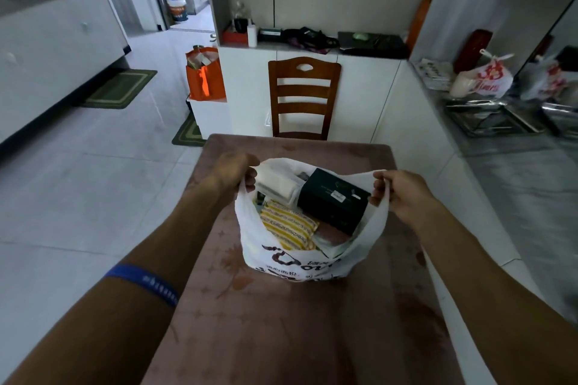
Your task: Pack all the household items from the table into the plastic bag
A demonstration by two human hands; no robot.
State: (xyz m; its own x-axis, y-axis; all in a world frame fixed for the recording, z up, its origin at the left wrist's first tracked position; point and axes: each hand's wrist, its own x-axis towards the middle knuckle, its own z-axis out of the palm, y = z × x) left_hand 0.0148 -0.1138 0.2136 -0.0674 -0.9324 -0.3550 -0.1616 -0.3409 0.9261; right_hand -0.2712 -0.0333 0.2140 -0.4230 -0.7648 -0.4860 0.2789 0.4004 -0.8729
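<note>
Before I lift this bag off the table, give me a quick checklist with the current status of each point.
1. Left hand grips one handle of the plastic bag: ok.
2. Right hand grips the other handle: ok.
3. Table shows no loose items left: ok.
4. Dark box sits below the rim: not ok, its corner pokes up.
5. Striped cloth tucked inside: ok.
6. Bag bottom intact: cannot tell.
</note>
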